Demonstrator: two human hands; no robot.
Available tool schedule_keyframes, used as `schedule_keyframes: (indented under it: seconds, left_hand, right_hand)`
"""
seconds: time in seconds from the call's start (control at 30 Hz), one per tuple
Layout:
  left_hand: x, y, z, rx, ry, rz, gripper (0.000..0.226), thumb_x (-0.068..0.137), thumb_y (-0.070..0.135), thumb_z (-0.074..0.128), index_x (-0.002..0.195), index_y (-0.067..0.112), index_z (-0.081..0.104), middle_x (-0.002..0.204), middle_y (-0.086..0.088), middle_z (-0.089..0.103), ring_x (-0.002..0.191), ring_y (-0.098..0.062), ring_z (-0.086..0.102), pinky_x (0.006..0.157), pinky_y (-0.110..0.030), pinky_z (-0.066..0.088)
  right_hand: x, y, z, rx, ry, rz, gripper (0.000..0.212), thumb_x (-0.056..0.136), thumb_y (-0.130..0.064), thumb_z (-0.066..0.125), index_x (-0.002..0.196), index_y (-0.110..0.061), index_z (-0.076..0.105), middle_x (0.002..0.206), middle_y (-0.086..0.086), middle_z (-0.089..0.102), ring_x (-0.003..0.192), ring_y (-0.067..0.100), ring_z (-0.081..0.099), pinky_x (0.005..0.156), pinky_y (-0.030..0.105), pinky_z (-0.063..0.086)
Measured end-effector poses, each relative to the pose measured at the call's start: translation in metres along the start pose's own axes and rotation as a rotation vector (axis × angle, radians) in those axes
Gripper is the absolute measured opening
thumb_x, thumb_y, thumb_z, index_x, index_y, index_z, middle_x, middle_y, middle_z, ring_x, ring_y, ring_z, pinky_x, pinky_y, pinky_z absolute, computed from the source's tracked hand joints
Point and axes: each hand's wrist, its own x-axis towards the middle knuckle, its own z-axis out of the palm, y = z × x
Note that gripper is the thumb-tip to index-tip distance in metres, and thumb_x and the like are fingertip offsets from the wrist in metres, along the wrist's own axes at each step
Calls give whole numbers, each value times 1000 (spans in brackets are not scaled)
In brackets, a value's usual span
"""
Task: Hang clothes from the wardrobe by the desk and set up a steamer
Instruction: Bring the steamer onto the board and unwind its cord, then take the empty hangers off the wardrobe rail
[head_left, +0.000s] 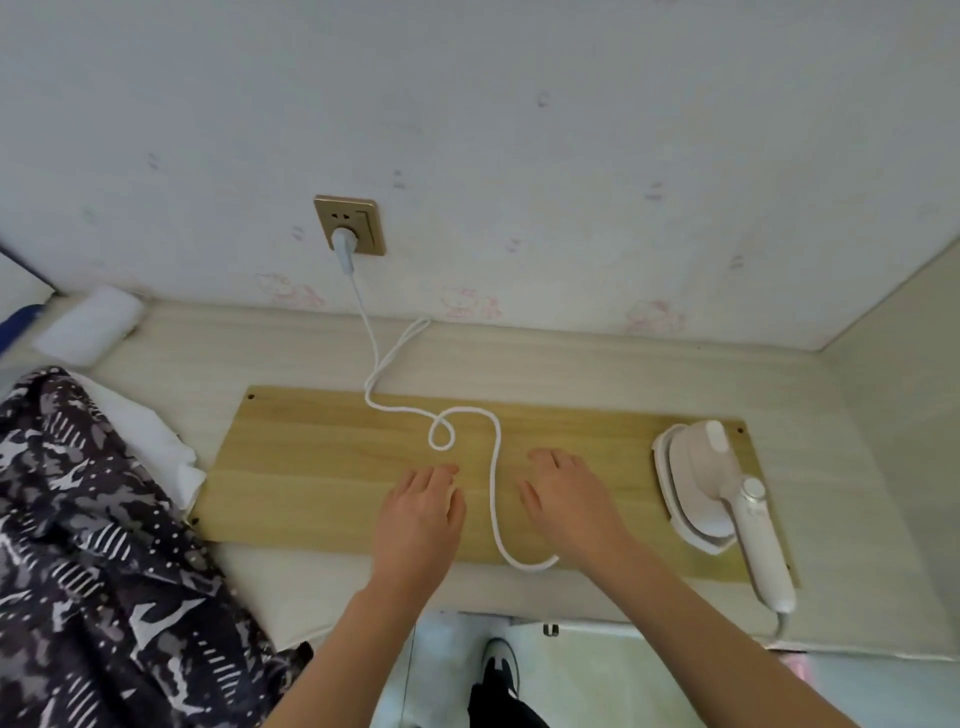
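steamer (711, 488) lies right of both empty hands (566, 499).

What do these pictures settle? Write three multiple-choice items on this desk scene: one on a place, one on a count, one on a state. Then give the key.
1. Where does the steamer lie?
A. At the right end of the wooden board
B. On the patterned garment
C. On the floor

2. How many hands rest flat on the board?
A. None
B. One
C. Two

3. In what state is the steamer's plug?
A. Loose on the desk
B. Pushed into the wall socket
C. Held in a hand

Key: 1 A, it lies on the board's right end. 2 C, the left hand and right hand lie palm down on either side of the white cord. 3 B, the plug sits in the socket, and the cord runs down to the desk.
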Motion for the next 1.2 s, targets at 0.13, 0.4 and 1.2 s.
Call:
schedule_keyframes:
  seconds: [0.13, 0.4, 1.2]
  left_hand:
    - [-32, 8, -1, 55, -30, 94, 28, 89, 22, 59, 116, 16, 63, 105, 4, 68, 101, -21, 59, 80, -36, 51]
    - [-116, -3, -16, 164, -46, 272, 32, 82, 19, 68, 113, 13, 65, 97, 1, 68, 94, -23, 62, 76, -36, 55]
    - [-345, 61, 2, 121, -354, 827, 43, 96, 33, 40, 130, 13, 58, 133, -1, 58, 129, -19, 49, 109, -34, 36]
  right_hand:
    - [-49, 6, 11, 26, -10, 35, 41, 100, -32, 35, 135, -12, 41, 131, 5, 50, 118, 23, 45, 97, 33, 40]
    - [-147, -17, 49, 27, 18, 161, 43, 100, -34, 35, 138, -12, 37, 137, 5, 46, 125, 23, 40, 104, 32, 36]
    - [-485, -34, 132, 79, 219, 624, 50, 97, -31, 49, 140, -7, 41, 142, 11, 46, 137, 31, 35, 114, 37, 25]
